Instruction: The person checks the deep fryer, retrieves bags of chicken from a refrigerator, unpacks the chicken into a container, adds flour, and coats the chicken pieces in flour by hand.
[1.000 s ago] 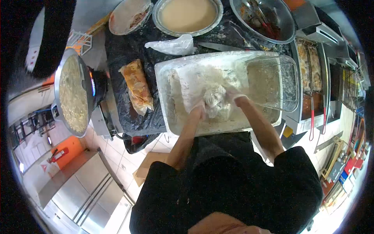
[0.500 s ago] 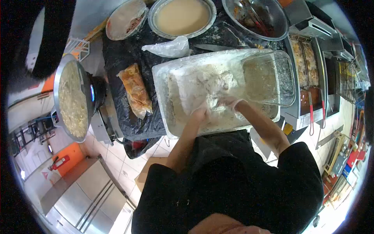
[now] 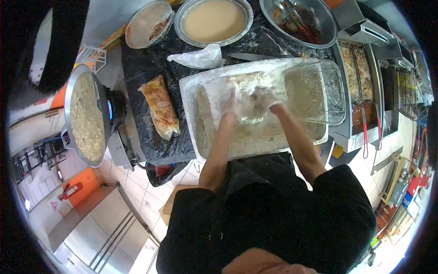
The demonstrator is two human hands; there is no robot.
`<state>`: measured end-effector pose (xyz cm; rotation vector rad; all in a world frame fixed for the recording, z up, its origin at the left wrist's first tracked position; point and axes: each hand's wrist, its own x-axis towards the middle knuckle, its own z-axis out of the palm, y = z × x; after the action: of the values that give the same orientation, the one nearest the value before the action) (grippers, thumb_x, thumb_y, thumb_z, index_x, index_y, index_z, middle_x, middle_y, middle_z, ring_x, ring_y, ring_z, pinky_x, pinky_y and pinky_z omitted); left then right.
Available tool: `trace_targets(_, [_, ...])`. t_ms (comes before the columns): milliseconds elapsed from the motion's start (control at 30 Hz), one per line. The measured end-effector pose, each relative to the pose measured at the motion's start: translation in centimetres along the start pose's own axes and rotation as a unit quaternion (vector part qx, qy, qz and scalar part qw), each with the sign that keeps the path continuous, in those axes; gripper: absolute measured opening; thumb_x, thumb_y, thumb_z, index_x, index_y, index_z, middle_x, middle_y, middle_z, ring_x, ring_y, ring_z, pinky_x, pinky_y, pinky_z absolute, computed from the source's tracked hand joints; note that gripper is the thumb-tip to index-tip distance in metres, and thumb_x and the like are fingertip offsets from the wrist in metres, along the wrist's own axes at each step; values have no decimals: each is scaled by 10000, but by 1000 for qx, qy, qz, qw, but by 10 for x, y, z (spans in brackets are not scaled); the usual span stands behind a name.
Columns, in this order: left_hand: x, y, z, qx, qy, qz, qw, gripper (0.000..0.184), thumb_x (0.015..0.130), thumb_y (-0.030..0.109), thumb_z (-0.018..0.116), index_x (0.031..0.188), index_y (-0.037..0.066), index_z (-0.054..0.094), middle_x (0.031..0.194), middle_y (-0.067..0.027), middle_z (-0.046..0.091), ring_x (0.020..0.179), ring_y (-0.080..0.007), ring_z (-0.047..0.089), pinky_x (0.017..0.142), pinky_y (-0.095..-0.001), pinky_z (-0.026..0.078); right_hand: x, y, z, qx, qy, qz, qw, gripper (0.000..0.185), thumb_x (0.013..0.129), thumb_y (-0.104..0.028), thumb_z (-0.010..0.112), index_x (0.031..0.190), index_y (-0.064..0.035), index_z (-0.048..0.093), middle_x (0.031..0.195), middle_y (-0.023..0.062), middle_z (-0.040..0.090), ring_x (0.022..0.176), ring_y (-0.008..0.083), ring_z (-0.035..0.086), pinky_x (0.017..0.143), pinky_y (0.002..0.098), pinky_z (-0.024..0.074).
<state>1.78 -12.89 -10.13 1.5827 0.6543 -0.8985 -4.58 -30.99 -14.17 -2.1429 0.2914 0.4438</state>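
Observation:
Both of my hands are over the white tub (image 3: 214,148), down in its pale flour (image 3: 248,82). My left hand (image 3: 231,104) is coated white at the left side of the floury heap, its fingers blurred. On the heap's right side, my right hand (image 3: 267,100) is also whitened and smeared by motion. Flour-covered pieces lie between and around the hands, but their shapes are hard to make out. A wire basket (image 3: 332,91) rests over the tub's right end.
A wrapped orange package (image 3: 159,107) lies left of the tub. Behind stand a bowl of pale liquid (image 3: 213,20), a bowl with tongs (image 3: 299,23), a plastic bag (image 3: 198,58) and a knife (image 3: 248,56). A full pan (image 3: 86,116) sits by a blue flame; fryers (image 3: 362,86) are at right.
Both hands have moved up and away from the tub's near side since half a second ago. The floury heap between them has changed shape, and the view has shifted slightly since the first frame.

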Motion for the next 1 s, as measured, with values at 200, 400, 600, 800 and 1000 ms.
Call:
trace_targets(200, [-11,23,-60,194,125,302,925,596,837,443,600,1274,49,500,941,-103,621,924,-202,587,848,-319,454,-51,-9,-87,348,-165,1,923,401,886,-102,523,1287,-94,501,1403,48,428,1220,227,459,1059,343,349])
trace_targets(400, [19,22,-39,212,67,345,912,626,892,495,485,1299,20,481,1185,-156,592,1102,-252,550,960,-353,386,12,8,-75,-293,-61,7,954,467,933,-310,488,1339,-84,439,1413,126,392,1250,269,441,1070,372,339])
trace_targets(600, [-2,27,-44,243,-13,278,929,570,874,394,507,1324,49,451,1248,-156,537,1131,-258,524,947,-375,406,7,-8,-60,-72,-162,22,984,496,913,-222,519,1376,-105,385,1441,115,350,1282,260,399,1075,371,339])
trace_targets(800, [-12,-27,-57,143,-32,137,980,547,847,269,542,1351,91,423,1288,-151,494,1147,-260,508,926,-402,437,-33,36,-35,105,-82,129,983,473,936,-232,477,1376,-88,385,1404,113,400,1235,248,438,1059,369,352])
trace_targets(1000, [39,-38,-55,-34,-248,-42,967,587,819,143,577,1377,134,396,1328,-146,450,1162,-263,491,905,-429,467,-21,14,20,179,-58,120,975,455,958,-242,435,1376,-72,386,1368,112,451,1187,235,477,1042,368,364])
